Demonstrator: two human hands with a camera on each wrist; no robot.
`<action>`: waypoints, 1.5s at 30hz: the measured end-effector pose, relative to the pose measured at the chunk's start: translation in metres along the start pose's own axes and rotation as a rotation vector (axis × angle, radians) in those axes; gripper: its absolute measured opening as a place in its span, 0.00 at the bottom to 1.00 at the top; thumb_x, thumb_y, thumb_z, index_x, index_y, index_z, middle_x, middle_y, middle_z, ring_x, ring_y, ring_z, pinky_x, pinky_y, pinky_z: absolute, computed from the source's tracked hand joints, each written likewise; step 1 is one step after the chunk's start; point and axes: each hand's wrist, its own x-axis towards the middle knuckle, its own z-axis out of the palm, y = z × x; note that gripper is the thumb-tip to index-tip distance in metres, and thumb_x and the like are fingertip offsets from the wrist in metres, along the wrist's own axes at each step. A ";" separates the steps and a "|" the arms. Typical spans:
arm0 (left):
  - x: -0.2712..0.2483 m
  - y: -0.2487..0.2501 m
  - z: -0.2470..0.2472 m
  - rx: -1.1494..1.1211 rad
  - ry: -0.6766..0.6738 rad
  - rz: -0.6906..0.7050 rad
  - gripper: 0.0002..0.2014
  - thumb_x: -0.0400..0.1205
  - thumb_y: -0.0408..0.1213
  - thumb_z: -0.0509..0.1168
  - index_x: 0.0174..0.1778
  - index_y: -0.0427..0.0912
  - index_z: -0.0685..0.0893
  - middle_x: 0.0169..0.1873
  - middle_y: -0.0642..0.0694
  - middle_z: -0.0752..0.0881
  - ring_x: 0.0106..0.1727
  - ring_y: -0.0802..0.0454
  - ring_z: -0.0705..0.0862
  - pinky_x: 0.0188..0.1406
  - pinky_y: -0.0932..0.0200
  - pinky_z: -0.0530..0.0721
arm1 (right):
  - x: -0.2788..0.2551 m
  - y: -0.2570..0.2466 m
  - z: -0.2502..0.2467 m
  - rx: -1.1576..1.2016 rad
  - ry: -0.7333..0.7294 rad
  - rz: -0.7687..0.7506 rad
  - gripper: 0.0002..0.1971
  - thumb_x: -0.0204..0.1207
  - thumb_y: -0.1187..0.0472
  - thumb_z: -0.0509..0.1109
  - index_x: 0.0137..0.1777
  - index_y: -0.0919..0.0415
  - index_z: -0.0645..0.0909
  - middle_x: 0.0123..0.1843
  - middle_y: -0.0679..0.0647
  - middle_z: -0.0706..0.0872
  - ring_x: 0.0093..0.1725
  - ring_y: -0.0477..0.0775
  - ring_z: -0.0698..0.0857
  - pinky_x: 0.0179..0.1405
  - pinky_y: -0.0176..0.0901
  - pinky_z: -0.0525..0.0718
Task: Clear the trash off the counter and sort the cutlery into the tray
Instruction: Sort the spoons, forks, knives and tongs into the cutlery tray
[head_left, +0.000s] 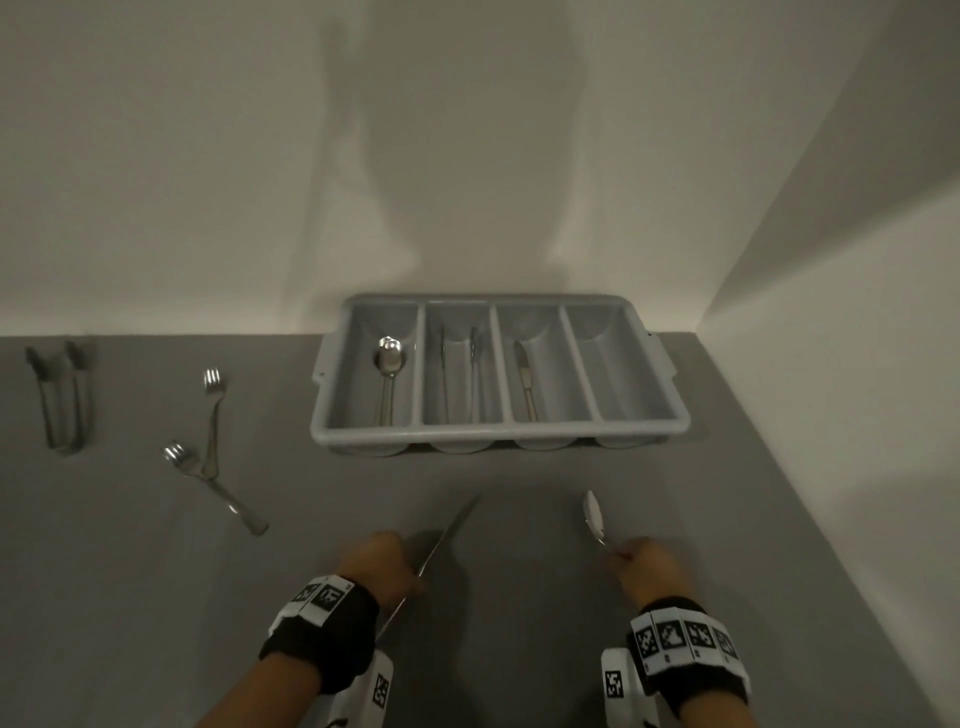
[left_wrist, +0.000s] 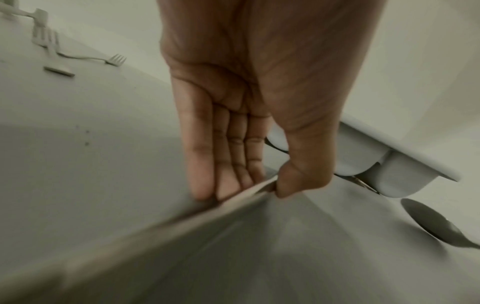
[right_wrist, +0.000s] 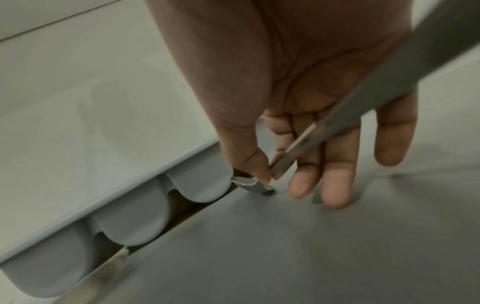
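My left hand (head_left: 387, 564) pinches a table knife (head_left: 449, 530) between thumb and fingers (left_wrist: 205, 164), blade aimed up and right toward the grey cutlery tray (head_left: 498, 430). My right hand (head_left: 641, 564) pinches a spoon (head_left: 593, 514) by its handle, bowl raised toward the tray. In the right wrist view the thumb and forefinger hold the spoon (right_wrist: 337, 121) just in front of the tray (right_wrist: 130, 216). The tray's left compartment holds a spoon (head_left: 389, 364), the second has thin utensils, the third a knife (head_left: 524, 379), and the fourth is bare.
Two forks (head_left: 212, 410) (head_left: 208, 480) lie crossed on the grey counter to the left, and tongs (head_left: 62, 400) lie at the far left. Walls stand behind the tray and along the right side of the counter.
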 end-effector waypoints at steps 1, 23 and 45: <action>0.000 -0.002 -0.002 0.005 -0.010 0.038 0.09 0.69 0.49 0.68 0.31 0.48 0.77 0.33 0.51 0.80 0.38 0.52 0.79 0.32 0.62 0.74 | -0.004 -0.003 -0.001 0.047 -0.007 -0.025 0.09 0.78 0.62 0.63 0.52 0.63 0.83 0.38 0.53 0.82 0.41 0.53 0.80 0.44 0.43 0.78; 0.151 0.158 -0.091 -0.382 0.216 0.468 0.18 0.82 0.23 0.53 0.68 0.29 0.73 0.70 0.29 0.73 0.70 0.34 0.73 0.72 0.51 0.68 | -0.060 -0.003 -0.030 0.574 0.336 -0.078 0.12 0.79 0.59 0.63 0.35 0.42 0.72 0.35 0.56 0.86 0.33 0.49 0.82 0.30 0.35 0.76; 0.131 0.171 -0.083 -0.114 0.058 0.452 0.18 0.84 0.35 0.53 0.68 0.36 0.75 0.68 0.35 0.78 0.68 0.38 0.76 0.70 0.50 0.72 | -0.058 -0.040 -0.040 0.538 0.375 -0.225 0.06 0.74 0.65 0.67 0.41 0.53 0.79 0.30 0.50 0.85 0.30 0.44 0.82 0.32 0.31 0.78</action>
